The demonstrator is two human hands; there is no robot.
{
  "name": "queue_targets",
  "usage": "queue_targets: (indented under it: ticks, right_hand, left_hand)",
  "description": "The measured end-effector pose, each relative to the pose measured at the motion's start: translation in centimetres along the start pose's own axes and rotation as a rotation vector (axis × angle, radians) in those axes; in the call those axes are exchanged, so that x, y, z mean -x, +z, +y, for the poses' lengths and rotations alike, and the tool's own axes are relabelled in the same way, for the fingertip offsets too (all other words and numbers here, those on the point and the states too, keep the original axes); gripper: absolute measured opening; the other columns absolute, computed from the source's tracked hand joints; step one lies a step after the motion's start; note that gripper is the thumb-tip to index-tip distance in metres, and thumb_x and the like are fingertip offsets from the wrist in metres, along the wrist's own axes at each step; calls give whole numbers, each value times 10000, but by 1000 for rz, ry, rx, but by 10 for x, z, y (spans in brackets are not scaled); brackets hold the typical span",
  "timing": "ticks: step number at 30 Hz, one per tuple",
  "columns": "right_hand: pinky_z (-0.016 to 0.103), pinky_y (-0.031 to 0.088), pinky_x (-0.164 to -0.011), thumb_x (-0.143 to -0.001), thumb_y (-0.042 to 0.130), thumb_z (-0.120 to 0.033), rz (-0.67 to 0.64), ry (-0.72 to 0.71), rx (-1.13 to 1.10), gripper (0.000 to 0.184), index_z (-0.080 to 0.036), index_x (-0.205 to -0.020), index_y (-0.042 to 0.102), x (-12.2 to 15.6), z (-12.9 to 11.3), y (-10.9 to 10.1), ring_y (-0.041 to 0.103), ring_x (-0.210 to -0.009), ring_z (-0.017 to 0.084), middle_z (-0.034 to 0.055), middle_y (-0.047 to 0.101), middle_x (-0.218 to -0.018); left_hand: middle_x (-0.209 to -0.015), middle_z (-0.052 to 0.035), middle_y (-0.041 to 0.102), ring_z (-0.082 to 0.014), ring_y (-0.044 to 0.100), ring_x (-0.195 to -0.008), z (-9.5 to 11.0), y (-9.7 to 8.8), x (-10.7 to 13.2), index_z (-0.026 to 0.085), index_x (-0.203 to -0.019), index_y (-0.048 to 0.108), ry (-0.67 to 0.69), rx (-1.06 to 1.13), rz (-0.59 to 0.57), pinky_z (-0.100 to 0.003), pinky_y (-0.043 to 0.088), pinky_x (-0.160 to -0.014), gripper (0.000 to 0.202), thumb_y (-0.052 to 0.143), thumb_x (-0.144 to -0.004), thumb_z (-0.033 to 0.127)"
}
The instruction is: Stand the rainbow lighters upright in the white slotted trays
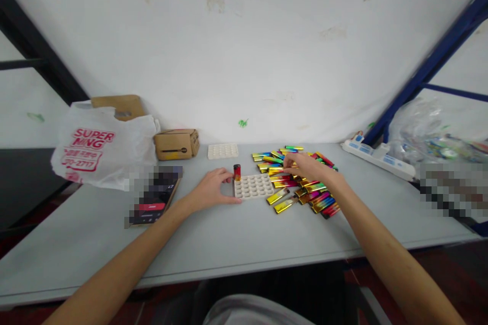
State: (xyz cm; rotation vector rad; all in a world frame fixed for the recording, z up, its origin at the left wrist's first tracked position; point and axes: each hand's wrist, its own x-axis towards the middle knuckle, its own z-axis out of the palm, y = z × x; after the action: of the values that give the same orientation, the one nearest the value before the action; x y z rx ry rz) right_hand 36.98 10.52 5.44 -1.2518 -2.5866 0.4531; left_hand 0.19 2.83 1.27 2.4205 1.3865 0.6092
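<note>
Your open left hand (213, 188) brackets the left edge of the tray (254, 195); your right hand (307, 166) bends over lighters (285, 205), grip unclear. Likely light, slick; pinch mid-body.

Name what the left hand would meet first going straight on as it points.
The near tray, at its left end; the red piece standing there may come as soon. The left hand looks so close that touch is unclear.

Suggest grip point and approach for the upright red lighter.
Probably best pinched by its upper sides, coming from above: the lighter stands upright at the far-left corner of the tray, its top clear, while the left hand crowds its left side.
</note>
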Motion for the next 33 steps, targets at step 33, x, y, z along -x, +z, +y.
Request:
queue_targets:
  ticks: [33]
  right_hand:
    - [247, 421, -517, -894, 686, -735, 140, 55, -1430, 501, -295, -1041, 496, -27, -117, 62, 413, -495, 113, -106, 452, -651]
  left_hand:
    - [-1029, -76, 691, -298, 660, -948, 1, -2, -1, 204, -1064, 711, 12, -4, -19, -403, 514, -874, 678, 828, -711, 770]
